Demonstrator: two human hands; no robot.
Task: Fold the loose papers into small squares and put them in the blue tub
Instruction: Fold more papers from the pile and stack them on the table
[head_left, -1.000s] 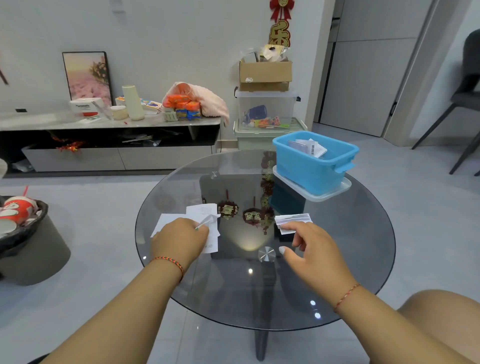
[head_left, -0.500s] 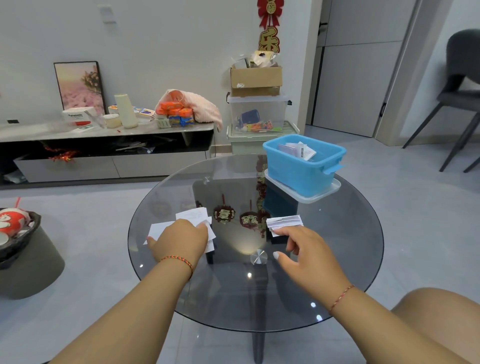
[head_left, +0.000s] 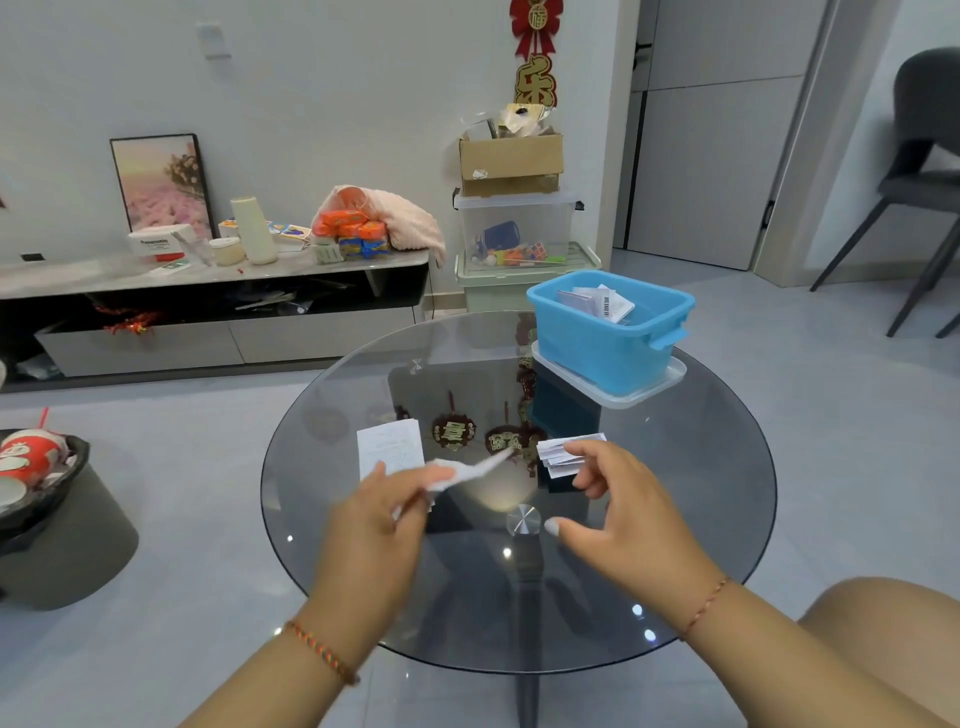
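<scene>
1. The loose paper (head_left: 467, 470) is small, white and a bit crumpled. It is up in the air, just above the glass table (head_left: 701, 519), between the two hands.
2. The left hand (head_left: 384, 514) pinches one end of it with finger and thumb, probably so it can be folded next.
3. The right hand (head_left: 623, 514) holds nothing. Its fingers are loosely bent, with the tips near a folded white piece (head_left: 563, 454) lying on the table.
4. Another flat paper (head_left: 390, 451) lies on the glass, just past the left hand.
5. The blue tub (head_left: 602, 353) sits on a clear lid at the far side, within reach. It already has some papers inside.
</scene>
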